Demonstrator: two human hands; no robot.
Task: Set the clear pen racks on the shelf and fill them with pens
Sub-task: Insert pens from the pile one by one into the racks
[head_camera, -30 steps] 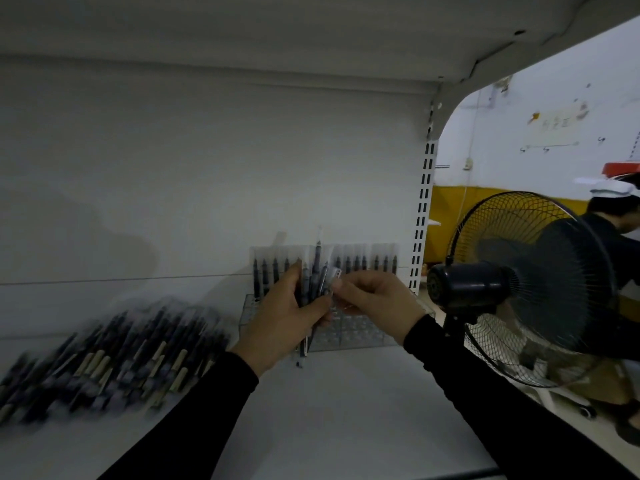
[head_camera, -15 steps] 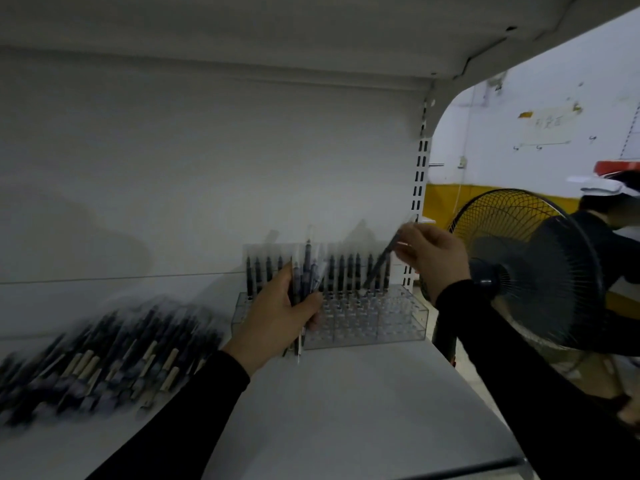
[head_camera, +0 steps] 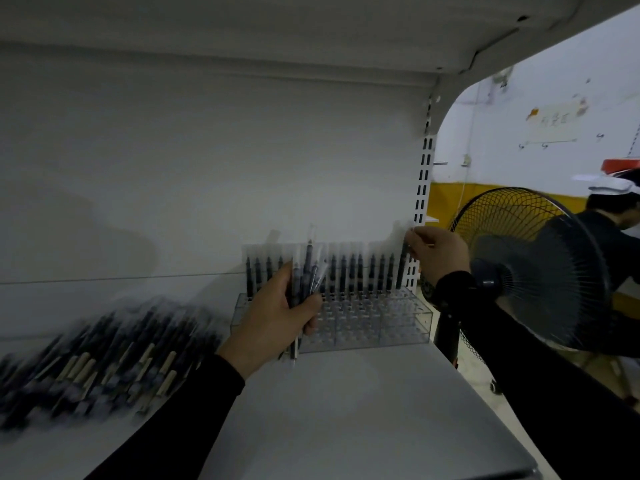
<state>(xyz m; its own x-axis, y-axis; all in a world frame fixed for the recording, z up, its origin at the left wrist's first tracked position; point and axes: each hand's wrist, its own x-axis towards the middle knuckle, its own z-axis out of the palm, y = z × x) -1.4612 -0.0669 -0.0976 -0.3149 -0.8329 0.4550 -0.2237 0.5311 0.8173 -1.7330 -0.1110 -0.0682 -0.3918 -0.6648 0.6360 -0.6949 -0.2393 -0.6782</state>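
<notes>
A clear pen rack [head_camera: 388, 323] stands on the white shelf [head_camera: 346, 410] against the back wall. Its back row holds several dark pens [head_camera: 353, 268] upright. My left hand [head_camera: 273, 317] grips a bundle of pens [head_camera: 304, 275] in front of the rack's left part. My right hand [head_camera: 436, 254] pinches the top of a single pen [head_camera: 401, 268], which stands nearly upright at the right end of the back row. A blurred heap of loose pens [head_camera: 104, 355] lies on the shelf at the left.
A slotted shelf upright [head_camera: 420, 202] rises just behind the rack's right end. A standing fan [head_camera: 526, 271] is close to the shelf's right edge, behind my right arm. Another person [head_camera: 616, 237] is at the far right. An upper shelf [head_camera: 277, 22] hangs overhead.
My right hand took one pen from the bundle, carried it right and brought it upright over the right end of the rack's back row. My left hand stayed put with the bundle.
</notes>
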